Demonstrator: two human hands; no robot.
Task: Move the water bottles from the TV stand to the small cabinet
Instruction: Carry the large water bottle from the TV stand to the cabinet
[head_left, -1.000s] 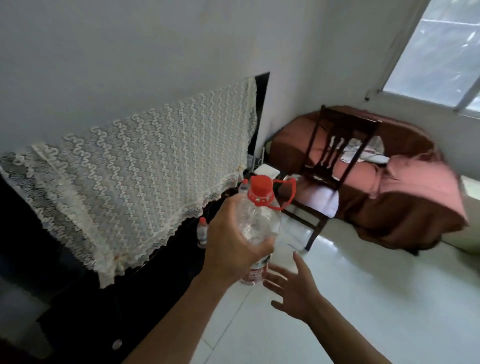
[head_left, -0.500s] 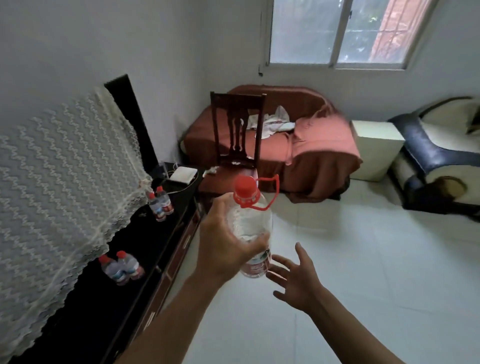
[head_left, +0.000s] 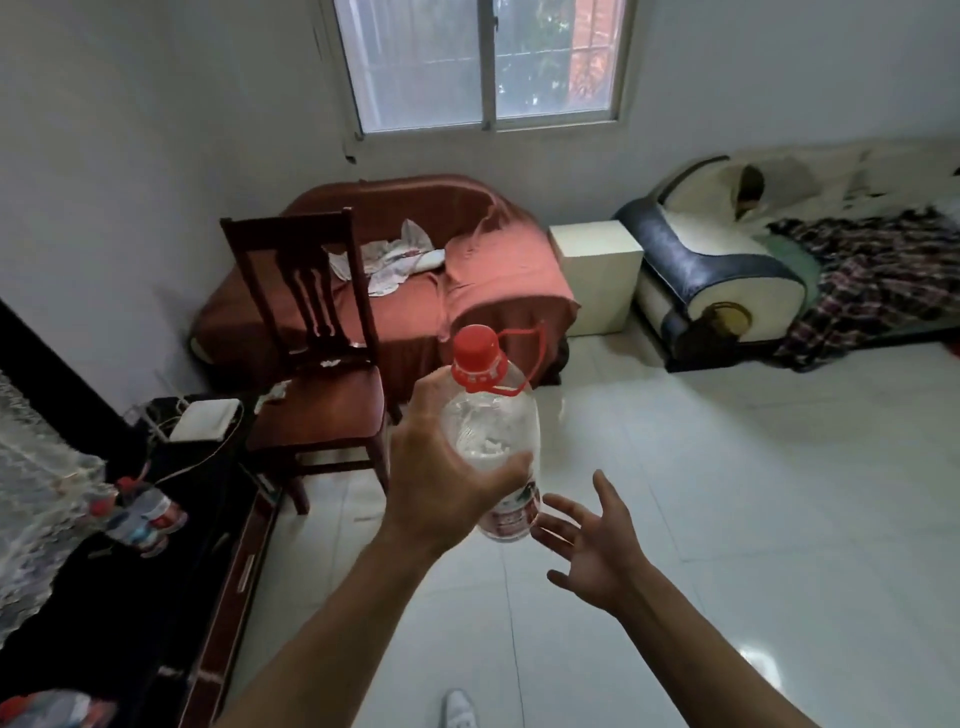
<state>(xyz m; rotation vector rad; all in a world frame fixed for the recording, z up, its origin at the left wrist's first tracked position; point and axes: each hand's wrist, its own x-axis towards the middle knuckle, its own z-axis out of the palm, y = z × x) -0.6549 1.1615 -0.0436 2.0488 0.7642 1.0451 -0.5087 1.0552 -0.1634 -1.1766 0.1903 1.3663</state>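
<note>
The fingers (head_left: 511, 464) of the left hand (head_left: 441, 467) are wrapped around the body of a clear water bottle (head_left: 493, 447), which is held upright in the air above the tiled floor (head_left: 727, 493). The bottle is closed with a red cap (head_left: 474, 347), and a red carry loop (head_left: 530, 358) is seen arching from its neck. Just beside the bottle's lower end, the right hand (head_left: 597, 551) is held palm-up with its fingers (head_left: 558, 506) spread — nothing is gripped by it, and whether it touches the bottle cannot be told.

At the left, a dark TV stand (head_left: 171, 571) is partly covered by a lace cloth (head_left: 36, 514); a few small bottles (head_left: 140, 514) with red caps are left on it. A wooden chair (head_left: 311, 364) is placed near the stand's far end, with a sofa draped in red cloth (head_left: 467, 270) behind it. A small cream cabinet (head_left: 597, 275) is set between that sofa and a dark-trimmed armchair (head_left: 717, 260) — well apart from the held bottle.
</note>
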